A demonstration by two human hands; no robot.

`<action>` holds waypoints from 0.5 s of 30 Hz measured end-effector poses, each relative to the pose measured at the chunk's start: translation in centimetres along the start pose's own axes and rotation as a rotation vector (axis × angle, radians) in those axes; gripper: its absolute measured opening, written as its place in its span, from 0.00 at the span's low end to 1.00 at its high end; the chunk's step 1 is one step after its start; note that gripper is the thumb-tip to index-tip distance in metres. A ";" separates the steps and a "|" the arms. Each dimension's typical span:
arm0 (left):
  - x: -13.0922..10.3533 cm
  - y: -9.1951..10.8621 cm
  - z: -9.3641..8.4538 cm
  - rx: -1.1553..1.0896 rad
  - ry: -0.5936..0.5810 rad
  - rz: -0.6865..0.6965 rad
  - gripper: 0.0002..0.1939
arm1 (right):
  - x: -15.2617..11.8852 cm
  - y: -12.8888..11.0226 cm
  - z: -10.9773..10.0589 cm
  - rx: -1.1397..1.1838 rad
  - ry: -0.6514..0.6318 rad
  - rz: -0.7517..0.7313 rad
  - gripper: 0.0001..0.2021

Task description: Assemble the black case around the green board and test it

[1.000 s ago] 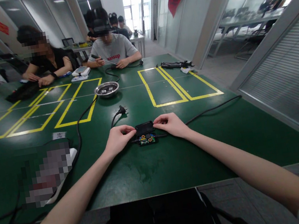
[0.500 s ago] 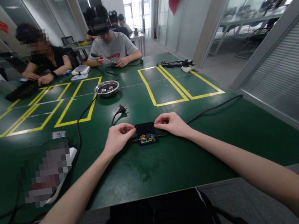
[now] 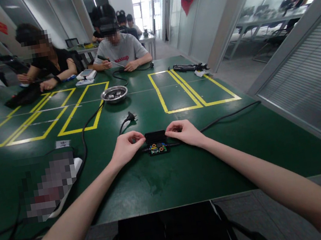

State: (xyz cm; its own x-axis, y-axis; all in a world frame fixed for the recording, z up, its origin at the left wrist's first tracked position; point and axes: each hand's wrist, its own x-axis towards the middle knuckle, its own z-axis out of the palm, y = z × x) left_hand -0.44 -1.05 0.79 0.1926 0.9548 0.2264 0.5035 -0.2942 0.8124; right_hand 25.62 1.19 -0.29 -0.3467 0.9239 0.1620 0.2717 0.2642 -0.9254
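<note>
A small black cover (image 3: 155,137) is held between my two hands, just behind an opened black case (image 3: 159,149). Inside the case a circuit board with round orange coils shows. My left hand (image 3: 128,146) pinches the cover's left edge between thumb and fingers. At its right edge, my right hand (image 3: 184,132) has a like pinch. Black cable runs out of the case on both sides, partly hidden under my hands. A black plug (image 3: 131,117) lies on the green table (image 3: 147,191) behind my left hand.
Behind the plug stands a metal bowl (image 3: 114,95) with small metal parts. A blurred-out object on a white base (image 3: 65,192) is at the left, beside a cable. Yellow tape marks the table's far half. Across it, two people work; one holds a screwdriver (image 3: 104,58).
The cover has tilted very slightly between my hands, which stay almost in place. At the far left, a person's hand has moved away leftward from the dark object there.
</note>
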 end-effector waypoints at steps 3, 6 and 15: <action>0.0 0.1 0.0 -0.006 -0.003 0.001 0.12 | -0.1 -0.3 0.0 0.005 -0.006 -0.006 0.16; -0.1 0.2 0.0 -0.032 -0.010 -0.011 0.13 | -0.1 -0.6 -0.1 -0.002 -0.016 -0.027 0.20; -0.1 0.7 -0.2 -0.031 -0.043 0.001 0.11 | 0.0 -0.5 -0.3 -0.067 -0.048 -0.062 0.28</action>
State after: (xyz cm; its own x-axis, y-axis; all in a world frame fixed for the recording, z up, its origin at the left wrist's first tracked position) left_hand -0.23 -1.33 1.44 0.2300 0.9515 0.2044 0.4772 -0.2933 0.8284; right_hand 25.76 1.12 0.30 -0.4070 0.8913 0.2001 0.3073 0.3399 -0.8889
